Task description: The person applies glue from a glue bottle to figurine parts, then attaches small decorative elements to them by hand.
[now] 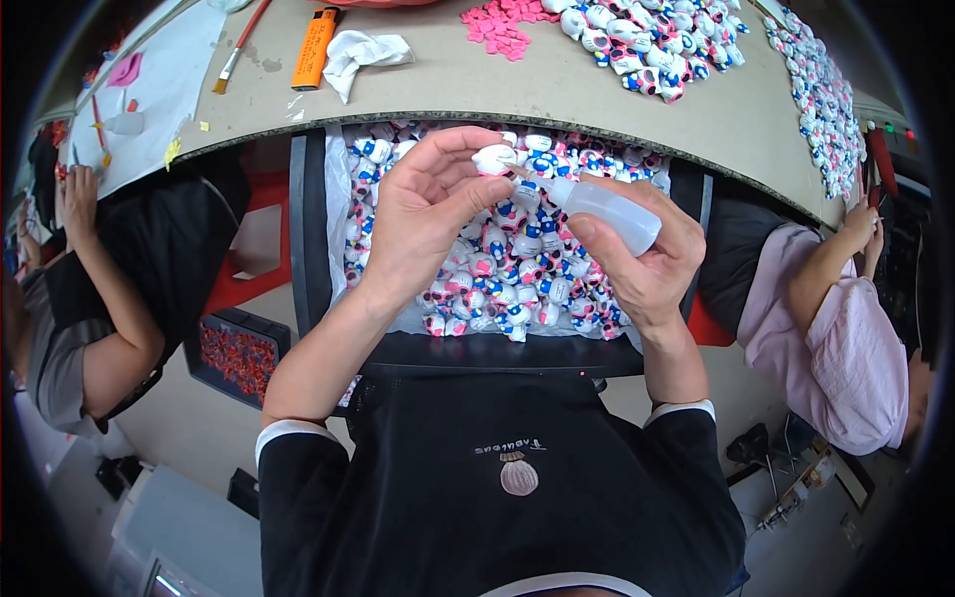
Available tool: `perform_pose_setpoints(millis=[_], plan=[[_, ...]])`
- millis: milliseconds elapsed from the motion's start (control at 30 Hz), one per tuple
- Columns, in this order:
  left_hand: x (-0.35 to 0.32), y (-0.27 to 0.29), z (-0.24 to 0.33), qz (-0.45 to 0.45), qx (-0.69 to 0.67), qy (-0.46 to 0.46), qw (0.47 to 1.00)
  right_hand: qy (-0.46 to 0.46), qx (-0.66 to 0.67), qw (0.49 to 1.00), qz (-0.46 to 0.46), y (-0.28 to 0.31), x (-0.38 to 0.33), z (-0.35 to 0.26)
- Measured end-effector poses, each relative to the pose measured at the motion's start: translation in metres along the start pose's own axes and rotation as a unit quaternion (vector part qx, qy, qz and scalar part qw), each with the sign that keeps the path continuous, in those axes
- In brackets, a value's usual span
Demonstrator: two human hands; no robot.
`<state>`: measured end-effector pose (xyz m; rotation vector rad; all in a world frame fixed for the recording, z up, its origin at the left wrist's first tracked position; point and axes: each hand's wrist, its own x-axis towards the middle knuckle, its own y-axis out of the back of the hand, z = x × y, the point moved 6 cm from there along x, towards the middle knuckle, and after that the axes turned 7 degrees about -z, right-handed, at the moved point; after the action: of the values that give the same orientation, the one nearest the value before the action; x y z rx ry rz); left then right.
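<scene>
Between the thumb and fingers of my left hand (430, 204) is a small white figurine (492, 159), held above a dark tray (448, 355). My right hand (652, 249) is wrapped round a translucent squeeze bottle (614, 211), tilted so that its thin nozzle points left, at or very close to the figurine. Whether the tip touches it, I cannot tell. Below both hands, the tray is lined with white plastic film and heaped with small white, blue and pink figurines (507, 269).
On the table (418, 85) lie an orange lighter (314, 48), a crumpled white tissue (364, 58), a paintbrush (241, 48), pink pieces (497, 28) and piled figurines (647, 45). Co-workers sit on either side. A dark bin (237, 356) of small red pieces stands low at the left.
</scene>
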<state>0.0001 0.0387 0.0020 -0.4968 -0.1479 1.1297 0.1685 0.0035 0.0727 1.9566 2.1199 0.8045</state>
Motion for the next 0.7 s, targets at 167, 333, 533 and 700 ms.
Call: perform_pose_setpoints(millis=[167, 333, 533, 700], plan=[[0.0006, 0.0017, 0.0001, 0.003, 0.004, -0.01, 1.0, 0.01, -0.006, 1.0, -0.006, -0.001, 0.0005, -0.0014], [0.001, 0.0024, 0.0019, 0.015, -0.003, -0.011, 1.0, 0.009, -0.017, 1.0, -0.005, 0.0007, 0.0005, -0.0019], [0.0008, 0.0042, 0.0012, 0.02, 0.001, -0.003, 1.0, -0.008, -0.008, 1.0, 0.005, 0.0015, 0.0006, 0.0008], [0.0015, 0.004, 0.0005, 0.021, -0.012, 0.0, 1.0, -0.009, -0.01, 1.0, 0.004, 0.0026, 0.001, 0.0017]])
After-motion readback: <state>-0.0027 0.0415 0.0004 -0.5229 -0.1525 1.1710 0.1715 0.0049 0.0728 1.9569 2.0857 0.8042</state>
